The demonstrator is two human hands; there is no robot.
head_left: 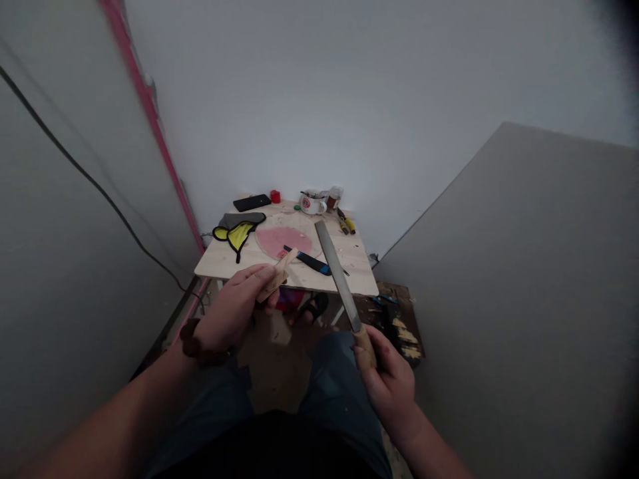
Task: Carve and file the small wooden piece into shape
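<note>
My left hand (249,289) grips a small carved piece of wood (279,276) between thumb and fingers, its narrow end pointing up and away to the right. In my right hand (389,369) is a long flat file (337,269), held by its wooden handle (365,347), with the grey blade slanting up to the left. File and wood are apart. Just beyond them, a knife-like tool with a black and blue handle (313,262) lies on the table (219,263), partly over a round pink patch (279,238).
On the table are a grey and yellow cloth piece (239,233), a black phone (252,203), a red cap (275,196), a white mug (313,203), a jar (334,197) and yellow-handled pliers (349,225). Walls stand close around. Wood scraps (405,338) lie low at right.
</note>
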